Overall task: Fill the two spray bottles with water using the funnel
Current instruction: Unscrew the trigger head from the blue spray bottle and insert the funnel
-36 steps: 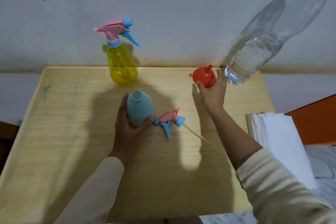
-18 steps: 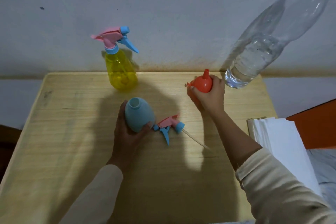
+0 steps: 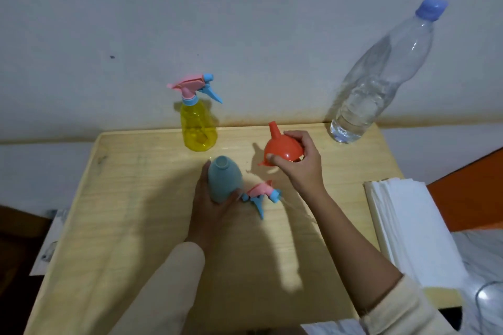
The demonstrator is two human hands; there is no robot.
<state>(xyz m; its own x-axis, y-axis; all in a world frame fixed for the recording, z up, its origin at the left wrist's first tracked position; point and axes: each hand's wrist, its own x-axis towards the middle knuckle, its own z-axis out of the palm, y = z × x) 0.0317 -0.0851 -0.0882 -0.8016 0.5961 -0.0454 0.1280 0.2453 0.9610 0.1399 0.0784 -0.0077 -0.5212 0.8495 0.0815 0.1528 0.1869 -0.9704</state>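
Note:
My left hand (image 3: 211,205) grips the blue spray bottle (image 3: 224,181), which stands upright on the wooden table (image 3: 130,226) with its mouth uncovered. Its pink and blue sprayer head (image 3: 260,194) lies on the table just to the right, tube pointing right. My right hand (image 3: 298,162) holds the orange funnel (image 3: 281,145) above the table, spout pointing up, to the right of the blue bottle. The yellow spray bottle (image 3: 198,128), sprayer head fitted, stands at the table's back edge. A clear water bottle (image 3: 381,81) with a blue cap stands at the back right corner.
A stack of white paper (image 3: 411,228) lies over the table's right edge. An orange surface (image 3: 471,190) is beyond it on the right. A grey wall (image 3: 245,22) rises directly behind the table.
My right hand has picked the orange funnel up from the table near the water bottle and lifted it, spout now pointing up. My left hand has kept its hold on the blue bottle.

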